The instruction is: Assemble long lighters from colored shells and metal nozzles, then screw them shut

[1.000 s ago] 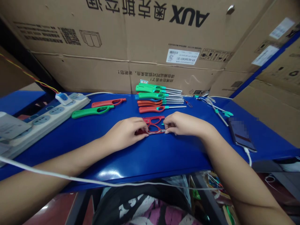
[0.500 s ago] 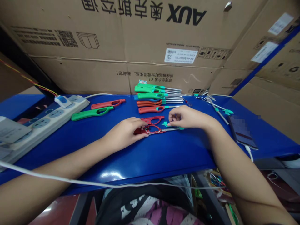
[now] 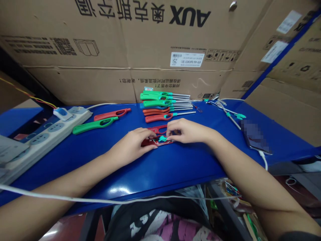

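An opened red lighter shell half [image 3: 164, 144] lies on the blue table, with a thin white wire inside it. My left hand [image 3: 137, 144] grips its left end between thumb and fingers. Between thumb and forefinger, my right hand [image 3: 187, 131] pinches a small teal trigger piece [image 3: 162, 138] over the loop of that shell. A second red shell half [image 3: 157, 129] lies just behind, partly covered by my right fingers. The metal tube of the opened lighter is mostly hidden under my right hand.
Several finished-looking lighters [image 3: 160, 103] are stacked behind my hands. Left of them lie a green casing [image 3: 95, 126] and a red casing [image 3: 111, 114], near a white power strip [image 3: 47, 134]. A phone [image 3: 255, 136] and teal-tipped tubes [image 3: 233, 118] lie at right. Cardboard [image 3: 100, 80] stands behind.
My right hand has moved left with the teal trigger piece, from beside the metal tube to over the red shell's loop. My left hand keeps its hold. The whole view has shifted slightly.
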The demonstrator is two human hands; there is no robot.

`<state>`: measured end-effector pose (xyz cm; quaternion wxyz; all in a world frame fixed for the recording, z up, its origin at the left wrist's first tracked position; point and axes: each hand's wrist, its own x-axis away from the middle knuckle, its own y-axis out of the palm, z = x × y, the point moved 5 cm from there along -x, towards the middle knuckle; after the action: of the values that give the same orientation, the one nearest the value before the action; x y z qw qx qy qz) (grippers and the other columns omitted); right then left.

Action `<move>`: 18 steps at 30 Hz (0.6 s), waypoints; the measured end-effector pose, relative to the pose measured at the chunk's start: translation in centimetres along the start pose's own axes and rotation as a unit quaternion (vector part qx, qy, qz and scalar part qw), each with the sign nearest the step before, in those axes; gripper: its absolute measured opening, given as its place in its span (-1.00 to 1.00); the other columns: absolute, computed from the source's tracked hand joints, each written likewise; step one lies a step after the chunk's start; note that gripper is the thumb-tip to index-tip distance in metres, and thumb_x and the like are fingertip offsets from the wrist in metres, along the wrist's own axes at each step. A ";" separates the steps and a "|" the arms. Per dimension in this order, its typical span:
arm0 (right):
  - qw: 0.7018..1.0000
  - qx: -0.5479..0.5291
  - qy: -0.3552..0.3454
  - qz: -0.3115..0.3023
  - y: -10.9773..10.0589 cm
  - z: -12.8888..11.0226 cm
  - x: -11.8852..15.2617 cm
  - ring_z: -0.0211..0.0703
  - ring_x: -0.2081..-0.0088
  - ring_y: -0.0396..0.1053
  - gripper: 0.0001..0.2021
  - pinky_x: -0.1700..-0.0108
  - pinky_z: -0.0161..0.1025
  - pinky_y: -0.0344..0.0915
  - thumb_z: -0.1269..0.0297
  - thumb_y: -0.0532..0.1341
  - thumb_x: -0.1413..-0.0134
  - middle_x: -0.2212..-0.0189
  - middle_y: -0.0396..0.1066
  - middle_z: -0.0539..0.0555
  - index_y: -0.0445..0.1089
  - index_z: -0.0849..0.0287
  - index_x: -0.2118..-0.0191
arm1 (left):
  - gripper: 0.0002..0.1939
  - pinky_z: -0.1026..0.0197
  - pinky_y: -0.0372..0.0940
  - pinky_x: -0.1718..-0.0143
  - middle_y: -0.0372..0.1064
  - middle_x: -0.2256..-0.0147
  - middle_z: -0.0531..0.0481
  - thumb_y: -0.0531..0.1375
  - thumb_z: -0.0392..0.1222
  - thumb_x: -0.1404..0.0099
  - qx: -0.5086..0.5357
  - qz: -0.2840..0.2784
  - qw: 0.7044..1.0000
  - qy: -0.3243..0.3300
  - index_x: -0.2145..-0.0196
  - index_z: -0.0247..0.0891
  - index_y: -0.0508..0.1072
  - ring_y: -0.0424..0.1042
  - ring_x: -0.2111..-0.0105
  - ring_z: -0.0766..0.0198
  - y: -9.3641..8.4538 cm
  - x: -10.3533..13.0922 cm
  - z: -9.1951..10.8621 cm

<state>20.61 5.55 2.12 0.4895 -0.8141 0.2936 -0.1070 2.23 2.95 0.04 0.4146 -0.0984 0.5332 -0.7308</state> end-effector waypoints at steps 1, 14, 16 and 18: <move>1.000 0.007 -0.007 0.000 0.2 -0.2 -0.1 -0.23 0.32 0.35 -0.91 0.25 -0.29 0.25 0.37 0.24 -0.19 0.31 0.46 0.09 0.50 0.24 0.27 | -0.73 0.11 0.40 0.10 0.54 0.17 -0.11 0.31 -0.10 -0.31 0.000 -0.002 1.000 -0.002 0.07 -0.27 0.52 0.51 0.16 0.11 0.0 0.0 0.0; 1.000 -0.007 -0.019 -0.003 1.7 -0.4 -0.7 -0.22 0.31 0.35 -0.91 0.24 -0.30 0.23 0.49 0.20 -0.21 0.32 0.44 0.08 0.44 0.25 0.30 | -0.77 0.14 0.37 0.13 0.51 0.18 -0.11 0.30 -0.10 -0.30 0.014 -0.012 0.999 -0.035 0.15 -0.28 0.56 0.50 0.20 0.13 0.1 0.0 -0.2; 1.000 -0.001 -0.024 -0.003 1.8 -0.6 -0.6 -0.22 0.31 0.34 -0.91 0.24 -0.30 0.22 0.49 0.18 -0.21 0.32 0.42 0.08 0.40 0.24 0.31 | -0.77 0.15 0.37 0.15 0.51 0.19 -0.10 0.31 -0.11 -0.29 0.018 -0.012 0.999 -0.035 0.15 -0.29 0.56 0.50 0.22 0.14 0.1 -0.1 -0.2; 1.000 0.011 -0.029 -0.001 1.7 -0.8 -0.5 -0.22 0.31 0.31 -0.91 0.25 -0.30 0.20 0.48 0.16 -0.22 0.31 0.40 0.07 0.37 0.23 0.31 | -0.78 0.16 0.37 0.16 0.50 0.20 -0.09 0.32 -0.12 -0.28 0.026 -0.012 0.999 -0.036 0.16 -0.29 0.56 0.50 0.24 0.16 0.0 -0.1 -0.2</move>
<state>19.13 4.65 1.10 0.5068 -0.8116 0.2775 -0.0868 2.20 3.17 -0.06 0.4271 -0.1201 0.4973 -0.7456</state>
